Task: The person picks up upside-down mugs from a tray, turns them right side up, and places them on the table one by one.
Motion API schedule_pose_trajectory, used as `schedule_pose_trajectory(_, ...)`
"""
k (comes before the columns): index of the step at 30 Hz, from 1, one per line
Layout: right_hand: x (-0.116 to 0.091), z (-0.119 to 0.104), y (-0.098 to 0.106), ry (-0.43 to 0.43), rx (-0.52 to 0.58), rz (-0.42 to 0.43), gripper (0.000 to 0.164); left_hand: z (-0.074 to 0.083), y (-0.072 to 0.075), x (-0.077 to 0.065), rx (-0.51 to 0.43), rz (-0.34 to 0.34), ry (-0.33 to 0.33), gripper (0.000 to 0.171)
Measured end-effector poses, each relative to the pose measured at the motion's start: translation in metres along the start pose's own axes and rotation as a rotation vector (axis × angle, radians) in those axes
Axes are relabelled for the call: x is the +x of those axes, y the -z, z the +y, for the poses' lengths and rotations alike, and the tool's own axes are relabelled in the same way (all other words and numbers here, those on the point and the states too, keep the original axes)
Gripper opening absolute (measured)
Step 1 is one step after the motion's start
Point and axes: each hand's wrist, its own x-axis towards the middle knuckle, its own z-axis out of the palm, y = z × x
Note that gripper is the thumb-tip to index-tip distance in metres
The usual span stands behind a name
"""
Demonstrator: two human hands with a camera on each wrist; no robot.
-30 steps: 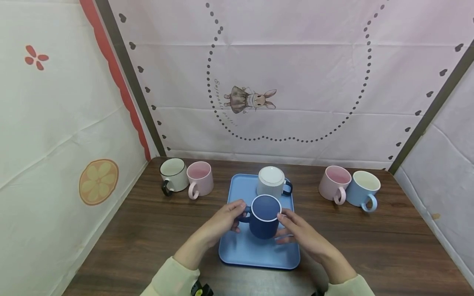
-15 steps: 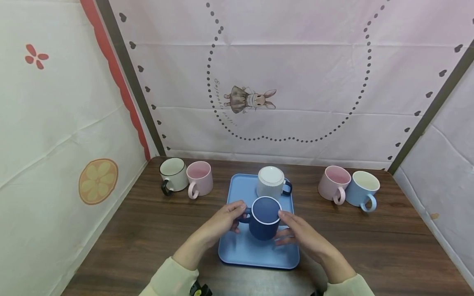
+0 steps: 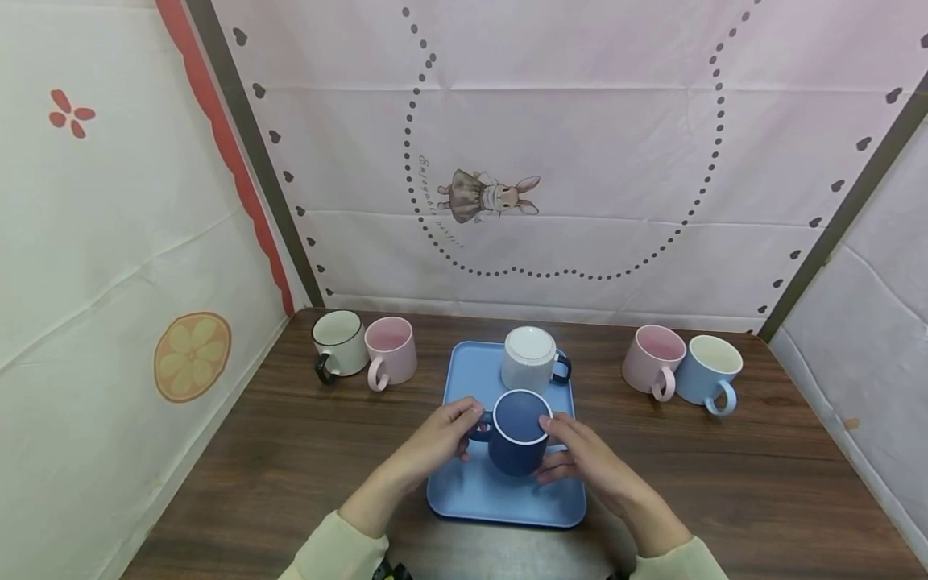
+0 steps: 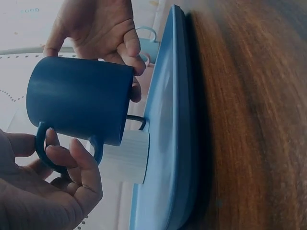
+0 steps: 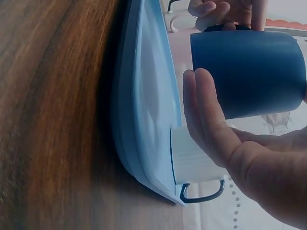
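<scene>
Head view: a person's left hand (image 3: 441, 435) is clamping its fingers round the handle (image 4: 98, 148) of a navy mug (image 3: 516, 453) while the right hand (image 3: 584, 457) is pinching the mug's body between thumb and fingers. The mug is hovering above a light-blue tray (image 3: 500, 501), where an upturned white mug (image 3: 529, 364) is standing.

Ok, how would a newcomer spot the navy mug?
Find the blue tray on the table. Above it, the left hand holds the navy mug by its handle. Its body is dark; the white mug behind and all others are pale.
</scene>
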Motion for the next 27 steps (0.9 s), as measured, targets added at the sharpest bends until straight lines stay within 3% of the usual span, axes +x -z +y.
schedule_pose_trajectory(7, 0.001, -0.001, 0.0, -0.018, -0.013, 0.029, 0.078, 0.001, -0.001, -0.004, -0.005, 0.071, 0.012, 0.035)
schedule_pose_trajectory(12, -0.002, -0.003, -0.001, -0.006, -0.01, 0.04, 0.081, 0.001, 0.005, -0.008, -0.009, 0.14, 0.06, 0.062)
schedule_pose_trajectory(14, -0.003, -0.004, -0.001, 0.003, -0.009, 0.051, 0.08, -0.001, 0.008, -0.01, -0.013, 0.137, 0.094, 0.073)
schedule_pose_trajectory(16, -0.004, -0.004, -0.001, 0.012, -0.007, 0.063, 0.079, -0.004, 0.012, -0.011, -0.015, 0.088, 0.135, 0.082)
schedule_pose_trajectory(22, -0.005, -0.005, -0.002, 0.054, 0.008, 0.068, 0.076, -0.012, 0.016, -0.012, -0.089, -0.141, 0.224, 0.097)
schedule_pose_trajectory(27, -0.004, -0.004, -0.003, 0.078, 0.013, 0.06, 0.076, -0.014, 0.014, -0.012, -0.173, -0.219, 0.239, 0.096)
